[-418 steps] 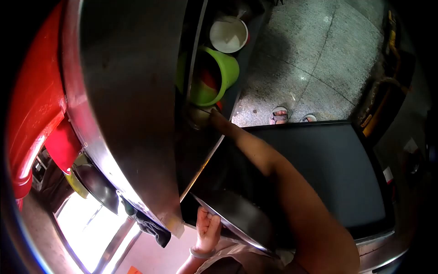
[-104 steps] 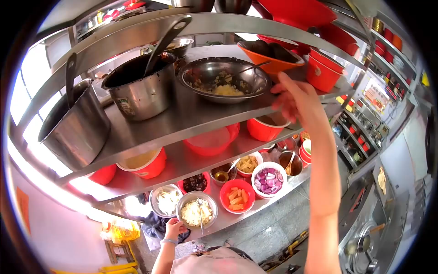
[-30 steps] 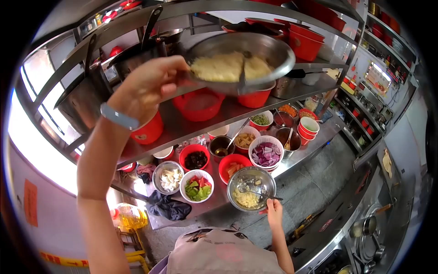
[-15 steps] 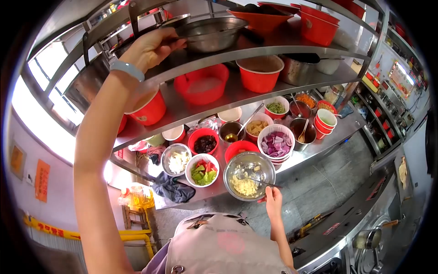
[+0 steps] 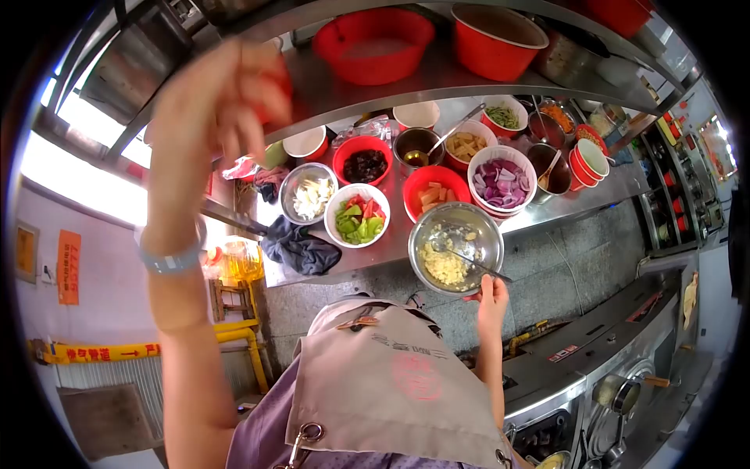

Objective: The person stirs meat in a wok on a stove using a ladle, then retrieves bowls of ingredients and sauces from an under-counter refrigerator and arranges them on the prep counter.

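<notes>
My right hand (image 5: 491, 299) grips the rim of a metal bowl (image 5: 486, 234), the thumb over a thin utensil handle (image 5: 490, 270) lying across it. Chopped pale garlic (image 5: 445, 266) covers part of the bowl's bottom. My left hand (image 5: 215, 102), smeared by motion, is raised in front of the shelf with fingers apart and nothing in it. Below and right of it stand a bowl of white slices (image 5: 311, 199) and a white tub of green and red pepper pieces (image 5: 358, 217). A red bowl of orange-brown pieces (image 5: 433, 194) sits just behind the metal bowl.
A metal shelf (image 5: 375, 105) with red tubs (image 5: 500, 47) runs above the steel counter (image 5: 312, 270). Chopped purple onion (image 5: 500, 184) and a pot with a ladle (image 5: 418, 148) stand on the counter. A dark cloth (image 5: 301, 246) lies at its front edge. Stoves (image 5: 609, 352) are at right.
My left hand has let go of the metal basin on the upper shelf and come down. The view has tilted downward. My right hand still holds the garlic bowl.
</notes>
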Action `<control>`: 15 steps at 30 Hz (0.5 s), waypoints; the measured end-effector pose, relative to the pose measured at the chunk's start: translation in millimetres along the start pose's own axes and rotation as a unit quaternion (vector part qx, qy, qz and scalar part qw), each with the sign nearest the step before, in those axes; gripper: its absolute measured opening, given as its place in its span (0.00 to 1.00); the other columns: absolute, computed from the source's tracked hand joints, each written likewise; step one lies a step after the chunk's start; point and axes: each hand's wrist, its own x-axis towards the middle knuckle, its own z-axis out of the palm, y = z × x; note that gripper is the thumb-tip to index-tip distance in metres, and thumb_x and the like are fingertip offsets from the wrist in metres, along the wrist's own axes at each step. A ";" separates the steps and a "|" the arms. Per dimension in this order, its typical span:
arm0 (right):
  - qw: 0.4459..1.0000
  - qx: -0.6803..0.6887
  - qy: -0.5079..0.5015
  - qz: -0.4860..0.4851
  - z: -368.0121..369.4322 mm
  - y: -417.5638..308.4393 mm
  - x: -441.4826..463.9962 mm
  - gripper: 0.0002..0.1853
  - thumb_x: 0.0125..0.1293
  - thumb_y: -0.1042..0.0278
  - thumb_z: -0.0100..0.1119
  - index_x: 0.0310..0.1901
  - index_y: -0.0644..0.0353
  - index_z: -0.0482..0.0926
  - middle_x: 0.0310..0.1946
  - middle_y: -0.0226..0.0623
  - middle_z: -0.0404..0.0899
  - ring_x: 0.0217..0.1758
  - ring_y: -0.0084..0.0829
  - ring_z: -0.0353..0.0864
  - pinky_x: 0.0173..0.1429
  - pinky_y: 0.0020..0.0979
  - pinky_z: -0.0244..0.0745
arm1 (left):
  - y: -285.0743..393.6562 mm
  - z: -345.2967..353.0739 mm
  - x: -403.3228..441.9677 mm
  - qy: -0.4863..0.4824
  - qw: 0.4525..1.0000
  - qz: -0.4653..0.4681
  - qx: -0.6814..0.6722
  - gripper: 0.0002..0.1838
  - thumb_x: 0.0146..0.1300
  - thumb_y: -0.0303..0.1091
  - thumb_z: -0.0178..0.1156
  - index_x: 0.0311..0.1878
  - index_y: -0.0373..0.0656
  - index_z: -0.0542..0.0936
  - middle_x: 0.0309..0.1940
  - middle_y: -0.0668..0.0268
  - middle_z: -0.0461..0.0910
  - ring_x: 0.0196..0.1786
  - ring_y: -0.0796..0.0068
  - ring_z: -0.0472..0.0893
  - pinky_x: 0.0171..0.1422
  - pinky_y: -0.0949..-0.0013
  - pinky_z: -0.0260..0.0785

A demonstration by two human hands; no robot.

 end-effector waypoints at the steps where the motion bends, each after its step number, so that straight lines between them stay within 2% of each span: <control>1: 1.000 -0.005 0.008 0.005 0.0 1.2 -1.0 0.12 0.68 0.64 0.45 0.34 0.64 0.71 0.25 0.30 0.73 0.21 0.19 0.72 0.24 0.24 0.72 | -22.4 -2.5 -20.3 -0.007 0.999 -0.052 0.005 0.25 0.66 0.51 0.41 0.36 0.34 0.76 0.21 0.61 0.79 0.14 0.82 0.74 0.09 0.86 0.51; 3: 1.000 -0.027 0.003 0.005 -3.3 8.6 -1.3 0.12 0.68 0.64 0.44 0.35 0.65 0.72 0.26 0.33 0.75 0.22 0.20 0.74 0.23 0.24 0.72 | -78.1 -7.4 -51.9 -0.020 0.981 -0.191 0.000 0.25 0.67 0.49 0.41 0.35 0.35 0.77 0.15 0.61 0.77 0.12 0.79 0.73 0.10 0.85 0.53; 5: 0.999 -0.035 -0.002 0.003 1.1 11.9 -1.5 0.12 0.68 0.65 0.45 0.34 0.65 0.72 0.25 0.32 0.75 0.21 0.19 0.72 0.23 0.24 0.72 | -157.2 -13.0 -83.2 -0.006 0.942 -0.334 -0.028 0.23 0.67 0.47 0.41 0.35 0.35 0.76 0.14 0.60 0.76 0.12 0.78 0.73 0.10 0.82 0.54; 7: 0.999 -0.034 -0.002 0.007 12.3 11.8 -3.9 0.12 0.68 0.65 0.45 0.34 0.65 0.72 0.25 0.32 0.74 0.20 0.18 0.71 0.23 0.24 0.72 | -255.6 -23.2 -126.4 0.004 0.913 -0.407 -0.008 0.20 0.66 0.43 0.43 0.43 0.34 0.73 0.15 0.59 0.76 0.12 0.75 0.73 0.12 0.78 0.58; 9: 0.999 -0.031 0.004 0.009 27.4 14.5 -5.6 0.12 0.68 0.65 0.45 0.33 0.65 0.72 0.24 0.31 0.74 0.20 0.17 0.70 0.23 0.24 0.71 | -301.6 -15.3 -160.9 0.054 0.888 -0.450 -0.080 0.19 0.63 0.37 0.49 0.53 0.34 0.66 0.24 0.57 0.78 0.20 0.73 0.77 0.18 0.75 0.66; 10: 0.999 -0.037 0.002 0.011 34.3 16.3 -7.2 0.12 0.67 0.65 0.45 0.33 0.65 0.72 0.22 0.30 0.73 0.18 0.16 0.67 0.23 0.23 0.71 | -320.5 -9.7 -169.4 0.050 0.885 -0.455 -0.084 0.19 0.63 0.37 0.49 0.53 0.34 0.66 0.24 0.57 0.78 0.20 0.73 0.77 0.18 0.75 0.66; 12: 0.999 -0.045 0.013 0.006 50.3 21.3 -11.0 0.12 0.67 0.64 0.46 0.31 0.64 0.72 0.18 0.27 0.70 0.16 0.14 0.61 0.23 0.23 0.70 | -345.4 7.6 -176.6 0.096 0.880 -0.440 -0.153 0.25 0.60 0.32 0.54 0.58 0.36 0.60 0.35 0.55 0.77 0.31 0.71 0.79 0.26 0.71 0.72; 13: 0.998 -0.051 0.019 0.010 55.6 25.5 -15.5 0.12 0.67 0.64 0.46 0.31 0.64 0.72 0.18 0.27 0.70 0.16 0.14 0.61 0.23 0.23 0.70 | -349.8 14.5 -168.7 0.066 0.860 -0.476 -0.171 0.25 0.58 0.30 0.56 0.57 0.35 0.61 0.40 0.55 0.75 0.38 0.69 0.78 0.32 0.69 0.74; 15: 0.998 -0.057 0.024 0.012 67.1 33.1 -24.6 0.12 0.67 0.64 0.46 0.31 0.64 0.72 0.18 0.26 0.69 0.16 0.14 0.60 0.23 0.23 0.71 | -380.9 32.0 -162.6 0.045 0.858 -0.463 -0.219 0.24 0.59 0.32 0.56 0.57 0.35 0.62 0.37 0.56 0.75 0.36 0.68 0.79 0.34 0.67 0.75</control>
